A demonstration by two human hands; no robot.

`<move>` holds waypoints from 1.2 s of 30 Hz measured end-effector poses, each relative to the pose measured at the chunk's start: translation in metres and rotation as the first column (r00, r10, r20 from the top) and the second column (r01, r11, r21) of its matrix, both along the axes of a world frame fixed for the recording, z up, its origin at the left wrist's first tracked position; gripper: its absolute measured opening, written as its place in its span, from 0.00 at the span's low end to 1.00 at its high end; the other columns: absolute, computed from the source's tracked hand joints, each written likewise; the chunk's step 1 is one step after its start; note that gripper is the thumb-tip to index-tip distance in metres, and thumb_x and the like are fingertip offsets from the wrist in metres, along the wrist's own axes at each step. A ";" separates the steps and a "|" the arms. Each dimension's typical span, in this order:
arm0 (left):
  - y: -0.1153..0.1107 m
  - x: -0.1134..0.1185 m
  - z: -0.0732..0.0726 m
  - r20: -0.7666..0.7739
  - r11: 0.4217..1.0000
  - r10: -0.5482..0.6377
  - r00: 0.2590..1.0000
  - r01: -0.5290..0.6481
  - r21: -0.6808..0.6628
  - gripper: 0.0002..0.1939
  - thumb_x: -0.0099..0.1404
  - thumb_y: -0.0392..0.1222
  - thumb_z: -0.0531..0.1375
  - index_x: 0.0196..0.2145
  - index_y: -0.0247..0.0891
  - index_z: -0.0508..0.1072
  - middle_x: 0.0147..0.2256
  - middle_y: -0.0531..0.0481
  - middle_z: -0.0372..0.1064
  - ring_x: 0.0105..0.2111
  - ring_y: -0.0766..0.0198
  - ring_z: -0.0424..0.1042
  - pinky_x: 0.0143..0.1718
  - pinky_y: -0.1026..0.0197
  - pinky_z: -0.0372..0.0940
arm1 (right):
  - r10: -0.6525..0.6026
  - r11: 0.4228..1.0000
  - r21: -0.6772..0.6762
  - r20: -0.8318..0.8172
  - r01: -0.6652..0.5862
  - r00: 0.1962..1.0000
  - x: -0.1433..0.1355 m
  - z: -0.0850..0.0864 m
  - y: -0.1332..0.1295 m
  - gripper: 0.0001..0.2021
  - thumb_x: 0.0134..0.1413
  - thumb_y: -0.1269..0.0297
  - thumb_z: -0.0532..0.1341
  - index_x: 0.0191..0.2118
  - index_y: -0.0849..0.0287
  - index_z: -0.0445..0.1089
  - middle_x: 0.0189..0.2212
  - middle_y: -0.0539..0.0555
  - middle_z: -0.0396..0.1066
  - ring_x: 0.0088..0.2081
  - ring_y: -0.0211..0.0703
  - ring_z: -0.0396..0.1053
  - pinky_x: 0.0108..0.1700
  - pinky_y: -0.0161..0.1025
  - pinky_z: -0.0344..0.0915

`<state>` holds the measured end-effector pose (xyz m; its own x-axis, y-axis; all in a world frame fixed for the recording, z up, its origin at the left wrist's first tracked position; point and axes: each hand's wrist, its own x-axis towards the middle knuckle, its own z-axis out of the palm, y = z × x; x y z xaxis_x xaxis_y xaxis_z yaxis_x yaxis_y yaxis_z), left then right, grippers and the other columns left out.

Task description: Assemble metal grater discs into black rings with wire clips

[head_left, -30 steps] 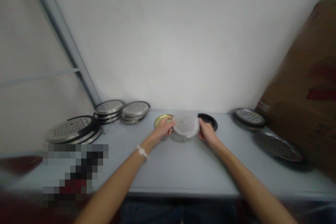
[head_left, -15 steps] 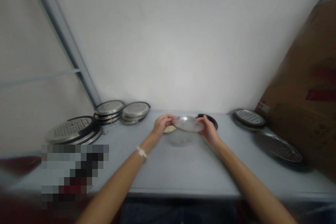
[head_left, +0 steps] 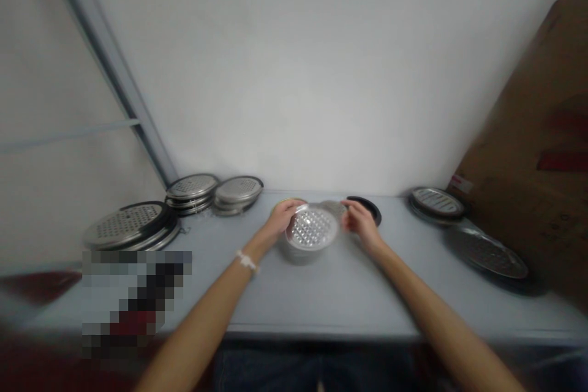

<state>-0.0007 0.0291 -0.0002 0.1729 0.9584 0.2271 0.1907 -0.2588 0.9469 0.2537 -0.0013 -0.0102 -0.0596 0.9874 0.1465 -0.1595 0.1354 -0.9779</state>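
A round, shiny metal disc with a pattern of holes or bumps (head_left: 314, 228) is tilted above the grey table. My left hand (head_left: 285, 215) grips its left edge. Near the disc's right side is my right hand (head_left: 356, 218), its fingers bent and pressed together; motion blur hides what they hold, if anything. A blurred greyish round piece (head_left: 334, 208) shows between the disc and that hand. Behind my right hand lies a black ring-shaped part (head_left: 371, 209). A yellowish round edge (head_left: 281, 203) shows behind my left hand.
Stacks of perforated metal discs with black rims stand at the left (head_left: 124, 226), back left (head_left: 192, 187) and beside that (head_left: 239, 191). More round pieces lie at the right (head_left: 436, 203), one under clear wrap (head_left: 489, 252). A large cardboard box (head_left: 528, 184) stands far right.
The metal disc has moved left and turned so its patterned face shows. My right hand has come away from its edge, and a greyish round piece now shows behind it.
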 end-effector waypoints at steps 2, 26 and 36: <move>-0.003 -0.003 0.003 -0.053 0.993 -0.108 0.993 0.105 -0.061 0.14 0.59 0.39 0.59 0.40 0.34 0.80 0.37 0.45 0.78 0.32 0.62 0.73 0.32 0.64 0.66 | 0.002 1.000 0.008 0.038 -0.003 0.999 0.002 -0.002 0.003 0.17 0.45 0.53 0.65 0.39 0.59 0.73 0.21 0.49 0.71 0.21 0.39 0.66 0.24 0.34 0.59; -0.011 -0.017 -0.009 -0.803 0.902 0.431 0.411 -0.196 0.384 0.21 0.66 0.39 0.56 0.55 0.33 0.70 0.51 0.34 0.70 0.53 0.45 0.66 0.54 0.48 0.61 | -0.431 0.847 0.502 0.840 -0.174 0.328 0.003 -0.029 0.001 0.07 0.55 0.66 0.62 0.41 0.58 0.70 0.43 0.60 0.66 0.44 0.54 0.62 0.47 0.48 0.62; -0.002 -0.021 -0.017 -0.809 0.947 0.320 0.492 -0.171 0.270 0.24 0.65 0.31 0.52 0.59 0.31 0.66 0.54 0.33 0.67 0.54 0.49 0.66 0.56 0.52 0.59 | -0.468 0.812 0.549 0.815 -0.197 0.340 0.008 -0.035 0.008 0.03 0.58 0.67 0.62 0.37 0.58 0.67 0.42 0.61 0.66 0.44 0.55 0.62 0.46 0.50 0.65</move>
<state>-0.0221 0.0274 -0.0168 0.1151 0.9645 0.2376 0.9463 -0.1793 0.2692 0.2614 0.0062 -0.0452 -0.3496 0.7791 0.5204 0.8181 0.5245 -0.2356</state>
